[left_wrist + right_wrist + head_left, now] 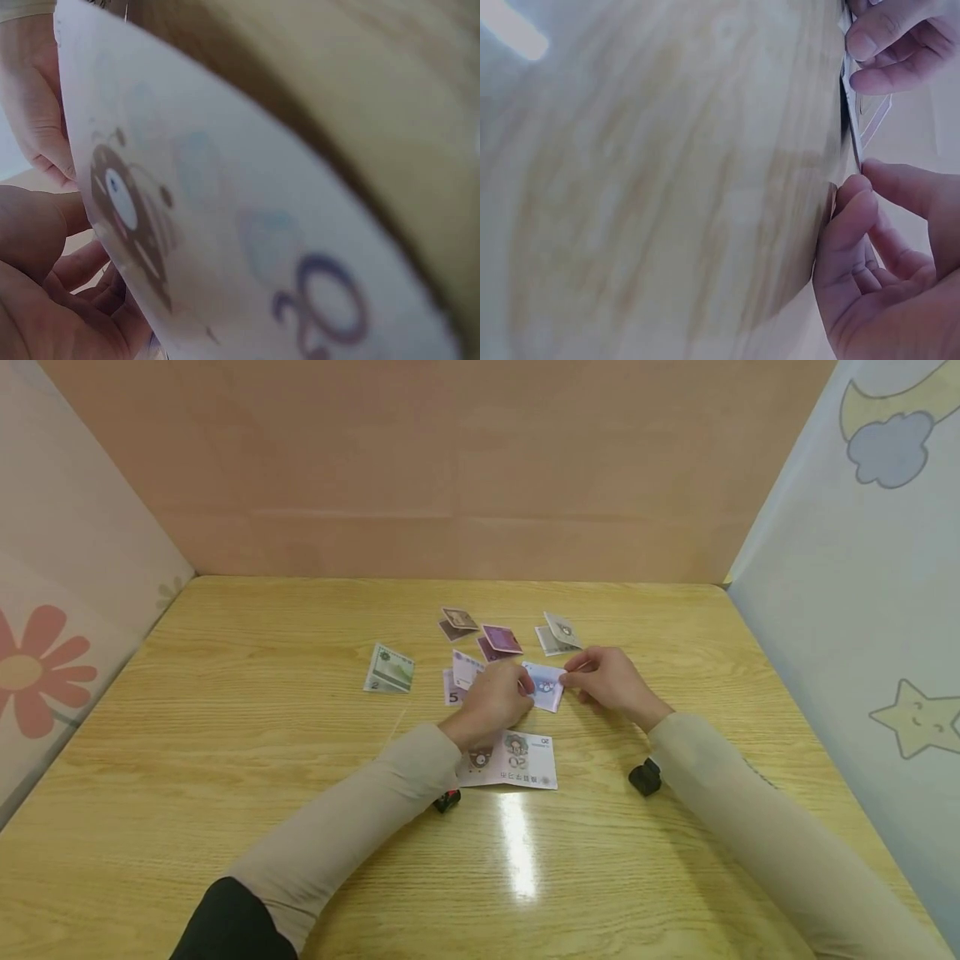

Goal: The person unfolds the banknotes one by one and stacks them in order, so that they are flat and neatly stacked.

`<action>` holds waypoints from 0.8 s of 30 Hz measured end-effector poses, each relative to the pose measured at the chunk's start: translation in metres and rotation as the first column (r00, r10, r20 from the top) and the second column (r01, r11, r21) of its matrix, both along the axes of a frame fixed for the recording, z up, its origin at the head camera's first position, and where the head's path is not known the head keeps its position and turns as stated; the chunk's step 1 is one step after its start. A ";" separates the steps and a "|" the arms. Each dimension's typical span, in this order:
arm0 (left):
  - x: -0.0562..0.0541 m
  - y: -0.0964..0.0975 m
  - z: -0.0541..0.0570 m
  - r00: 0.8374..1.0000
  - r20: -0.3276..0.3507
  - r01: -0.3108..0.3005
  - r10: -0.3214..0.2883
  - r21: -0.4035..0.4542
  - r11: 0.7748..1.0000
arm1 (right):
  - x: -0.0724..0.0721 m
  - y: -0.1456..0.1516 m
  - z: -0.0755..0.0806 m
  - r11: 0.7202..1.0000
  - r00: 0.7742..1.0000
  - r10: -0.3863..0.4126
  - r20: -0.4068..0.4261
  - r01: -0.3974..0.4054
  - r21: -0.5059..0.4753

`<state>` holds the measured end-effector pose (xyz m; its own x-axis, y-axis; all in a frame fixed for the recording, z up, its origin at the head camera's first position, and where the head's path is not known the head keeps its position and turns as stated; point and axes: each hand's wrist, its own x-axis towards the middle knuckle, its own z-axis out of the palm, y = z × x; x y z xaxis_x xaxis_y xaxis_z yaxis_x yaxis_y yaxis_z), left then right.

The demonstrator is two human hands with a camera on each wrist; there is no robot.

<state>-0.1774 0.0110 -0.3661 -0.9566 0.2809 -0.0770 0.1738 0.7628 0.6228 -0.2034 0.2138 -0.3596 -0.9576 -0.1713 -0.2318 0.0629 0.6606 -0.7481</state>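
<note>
While left hand [491, 700] and right hand [611, 683] pinch opposite sides of blue note [546, 687], best line edges up, press evenly.

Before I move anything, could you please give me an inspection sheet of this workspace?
Surface: wood-grain table, with a bright reflection toward the front.
Job's things: blue note between the hands; creased 20 note nearer the person; purple 5 note, partly hidden; green note, brown note, magenta note and grey note, all folded.
Clutter: a small black object by each sleeve, purpose unclear.
Hands: left hand holds the blue note's left side; right hand pinches its right side.
Cables: nothing seen.
Surroundings: orange-brown backdrop; left wall with a red flower; right wall with moon, cloud and star.
</note>
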 end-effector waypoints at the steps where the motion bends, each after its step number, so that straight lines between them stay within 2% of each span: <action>1: 0.000 0.000 0.000 1.000 -0.001 0.000 0.000 -0.003 1.000 | 0.000 0.000 0.000 1.000 1.000 -0.004 0.003 0.004 -0.014; 9: 0.003 -0.002 0.005 1.000 0.029 0.001 -0.001 0.016 1.000 | 0.001 -0.002 0.001 0.995 0.999 -0.035 0.027 0.038 -0.087; 16: 0.007 -0.009 0.013 0.997 0.073 0.017 -0.027 0.128 0.992 | 0.004 0.003 0.003 0.993 0.998 -0.044 0.046 0.048 -0.108; 20: 0.012 -0.018 0.021 0.992 0.123 0.009 -0.041 0.245 0.969 | 0.006 0.009 0.008 0.989 0.997 -0.051 0.065 0.059 -0.135; 24: 0.016 -0.030 0.028 0.984 0.179 -0.040 -0.025 0.354 0.935 | 0.009 0.014 0.013 0.978 0.994 -0.055 0.093 0.073 -0.194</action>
